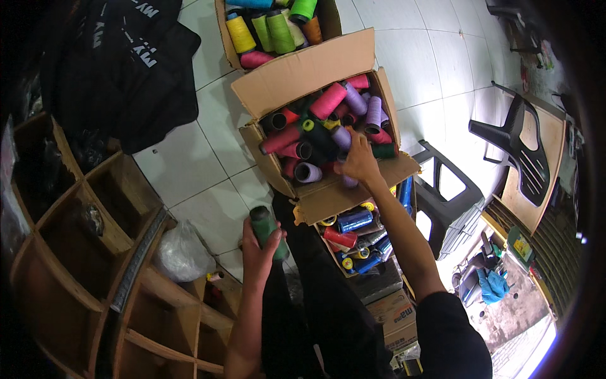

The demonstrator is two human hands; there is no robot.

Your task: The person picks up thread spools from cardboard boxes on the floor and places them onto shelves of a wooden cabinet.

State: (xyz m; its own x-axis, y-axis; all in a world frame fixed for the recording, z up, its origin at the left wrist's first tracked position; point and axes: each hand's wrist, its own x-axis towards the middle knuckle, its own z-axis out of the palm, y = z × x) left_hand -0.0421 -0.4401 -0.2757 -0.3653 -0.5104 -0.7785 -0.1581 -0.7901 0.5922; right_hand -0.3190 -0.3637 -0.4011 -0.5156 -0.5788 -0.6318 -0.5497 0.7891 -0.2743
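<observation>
From where I watch, clock hours read around the middle of my view, the floor is crowded. Just past twelve, an open cardboard box (303, 64) holds red, purple and dark green thread cones, tumbled together. Its raised far flap stands between it and another box (225, 36) of yellow, lime and orange cones at twelve. At four, wrapped spools, among them a blue spool (355, 221) and a red spool (341, 238), lie beneath the near flap, partly hidden from me by the right forearm. Wooden cubbyhole shelving (66, 252) fills eight o'clock, with a clear plastic bag (183, 252) beside it. A black plastic stool frame (464, 189) crowds the right arm's outer side at three; a slatted black chair (527, 151) lies past it.

I can make out white lettering on the black fabric (129, 76) at ten to eleven, and dark print on a brown carton (394, 316) at five (cone labels are too small for me to read).

At seven, the left hand (257, 246) is wrapped around a dark green thread cone (263, 221), held nearly upright, clear of the box. At two, the right hand (361, 158) reaches over the near flap with its arm extended, fingers bent down among the cones beside a purple cone (341, 138); I cannot tell whether they pinch anything.
</observation>
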